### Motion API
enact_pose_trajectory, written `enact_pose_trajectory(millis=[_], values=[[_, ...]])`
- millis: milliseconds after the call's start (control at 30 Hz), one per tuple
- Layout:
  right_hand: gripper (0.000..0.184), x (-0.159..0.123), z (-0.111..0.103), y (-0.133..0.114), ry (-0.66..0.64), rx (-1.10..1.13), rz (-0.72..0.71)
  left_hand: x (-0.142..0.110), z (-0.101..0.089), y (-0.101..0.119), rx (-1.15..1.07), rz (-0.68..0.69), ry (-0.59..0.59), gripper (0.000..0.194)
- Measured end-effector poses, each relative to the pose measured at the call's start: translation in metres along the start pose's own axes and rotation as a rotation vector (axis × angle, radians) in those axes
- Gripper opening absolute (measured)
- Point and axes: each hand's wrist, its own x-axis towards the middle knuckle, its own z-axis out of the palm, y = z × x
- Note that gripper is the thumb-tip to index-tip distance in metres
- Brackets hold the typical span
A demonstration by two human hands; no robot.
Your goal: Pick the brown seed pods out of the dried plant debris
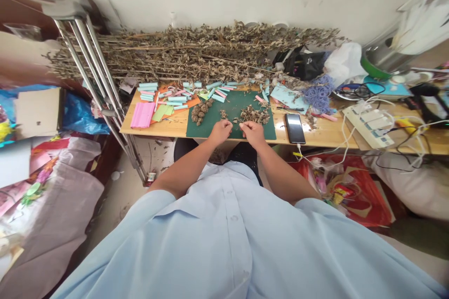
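Over the front edge of a green cutting mat (229, 103), my left hand (220, 132) and my right hand (253, 133) face each other, a small gap apart. Both are closed, fingertips pinched together. Whatever they pinch is too small to make out. Dried, crumpled leaves (254, 115) lie in a loose heap just beyond my right hand. A small dried clump (223, 114) rests beyond my left hand. On the mat's left side sits a pile of brown, rounded dried balls (200, 112). Rolled blue paper tubes (177, 98) and pink ones are scattered along the far edge.
Dried leafy stalks (189, 51) are stacked along the wall. A charging phone (295, 128), purple yarn (318, 91) and a power strip (370, 124) with tangled cables lie to the right. Pink paper (142, 115) is at the left. Metal crutches (101, 84) lean beside the table.
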Motion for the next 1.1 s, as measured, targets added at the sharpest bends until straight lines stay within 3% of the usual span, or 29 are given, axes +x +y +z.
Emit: enact_pose_trajectory(millis=[233, 400, 533, 633, 767, 967, 1100], values=[[0.034, -0.008, 0.001, 0.009, -0.002, 0.056, -0.039, 0.018, -0.004, 0.019, 0.376, 0.211, 0.07, 0.017], [0.035, -0.009, 0.001, 0.008, -0.001, 0.087, -0.043, 0.045, -0.011, 0.038, 0.684, 0.287, -0.034, 0.02], [0.037, -0.01, 0.001, 0.007, -0.002, 0.089, -0.037, 0.057, -0.013, 0.041, 0.814, 0.327, -0.149, 0.023], [0.038, -0.011, 0.001, 0.007, -0.005, 0.079, -0.016, 0.06, -0.014, 0.039, 0.81, 0.361, -0.193, 0.025], [0.041, -0.012, 0.001, 0.008, -0.006, 0.084, 0.015, 0.059, -0.02, 0.039, 0.772, 0.37, -0.166, 0.035], [0.036, -0.013, 0.0, 0.007, 0.01, 0.098, -0.045, 0.042, -0.035, 0.042, 0.556, 0.361, 0.052, 0.031], [0.034, -0.017, -0.002, 0.003, 0.002, 0.102, -0.035, 0.018, -0.043, 0.032, 0.414, 0.291, 0.174, 0.026]])
